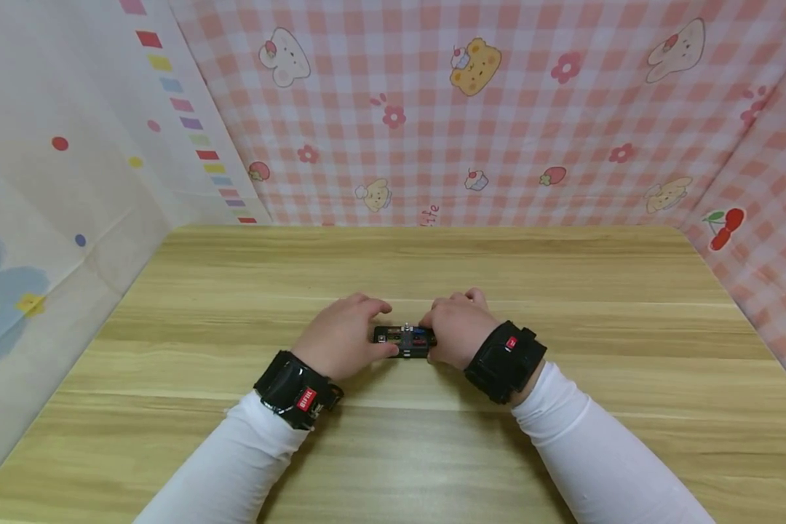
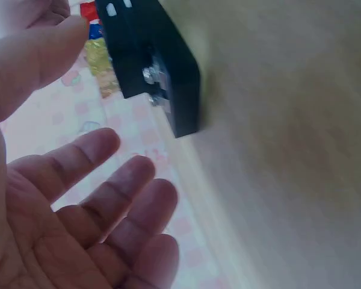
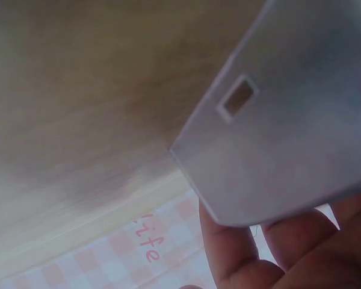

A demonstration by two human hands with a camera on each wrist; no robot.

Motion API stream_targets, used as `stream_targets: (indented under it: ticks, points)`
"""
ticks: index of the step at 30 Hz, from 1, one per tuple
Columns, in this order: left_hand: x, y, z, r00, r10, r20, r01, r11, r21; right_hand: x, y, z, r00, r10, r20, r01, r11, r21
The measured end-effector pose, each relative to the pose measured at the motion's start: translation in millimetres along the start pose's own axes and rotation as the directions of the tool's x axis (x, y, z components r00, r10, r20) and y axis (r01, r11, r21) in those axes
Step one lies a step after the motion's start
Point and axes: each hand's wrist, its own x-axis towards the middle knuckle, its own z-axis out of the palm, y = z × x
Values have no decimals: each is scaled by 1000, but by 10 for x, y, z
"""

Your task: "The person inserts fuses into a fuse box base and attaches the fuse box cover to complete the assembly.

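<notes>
A small black fuse box (image 1: 406,343) with coloured pieces inside lies lengthwise between both hands. My left hand (image 1: 347,336) is at its left end, thumb tip at the front edge, other fingers spread apart from it. In the left wrist view, the left hand (image 2: 78,223) faces the black box (image 2: 183,84), whose side shows metal screws. My right hand (image 1: 461,331) grips the box's right end, covering it. In the right wrist view, a greyish see-through cover (image 3: 277,162) with a rectangular slot lies against the right hand's fingers (image 3: 228,253).
The box is over a light wood-grain table (image 1: 393,444). Behind it hangs a pink checked cloth (image 1: 530,138) with cartoon prints, and a white patterned cloth (image 1: 72,94) hangs at the left. Both wrists wear black bands (image 1: 298,389) below white sleeves.
</notes>
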Motion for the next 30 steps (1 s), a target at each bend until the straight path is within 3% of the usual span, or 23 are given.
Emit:
stream_targets:
  ticks: [4,13,30]
  points:
    - [-17,-32,19,997,-45,61,44,999,8,1,-1,4,1000,5,7,-5,1000,5]
    - [-9,-46,54,993,-48,111,51,998,-23,14,7,19,1000,13,9,-13,1000,21]
    - [-6,-50,71,993,-49,104,45,998,37,7,10,23,1000,14,-2,-14,999,32]
